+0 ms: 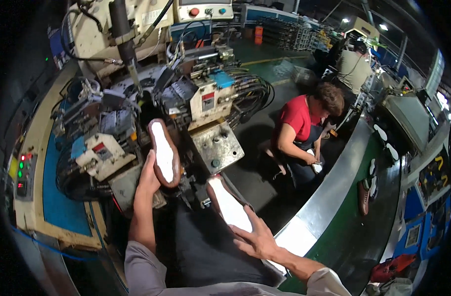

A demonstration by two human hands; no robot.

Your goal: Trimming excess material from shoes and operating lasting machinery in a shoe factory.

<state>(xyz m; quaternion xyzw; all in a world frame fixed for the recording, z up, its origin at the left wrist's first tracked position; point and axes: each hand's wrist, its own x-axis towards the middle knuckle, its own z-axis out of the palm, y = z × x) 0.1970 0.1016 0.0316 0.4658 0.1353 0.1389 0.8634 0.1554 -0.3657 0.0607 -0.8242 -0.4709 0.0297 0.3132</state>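
My left hand (pixel 148 176) is closed along the near left side of a brown shoe upper (pixel 163 153), its white underside turned up. That shoe's far end points at the dark gap between the clamp units of a lasting machine (pixel 210 101). Further right and nearer my lap, my right hand (pixel 257 238) grips the near end of a second brown shoe upper (pixel 230 204), also white side up. My right fingers lie across its underside and edge; part of the grip is hidden. The second shoe's far end is close to the machine's metal plate (pixel 218 148).
A control strip with lit buttons (pixel 24 172) stands at far left. To the right, a person in a red shirt (pixel 299 123) sits handling a shoe. A metal-edged conveyor (pixel 329 197) curves past, carrying several shoes and a brown shoe (pixel 363 197). Another person (pixel 353 69) sits beyond.
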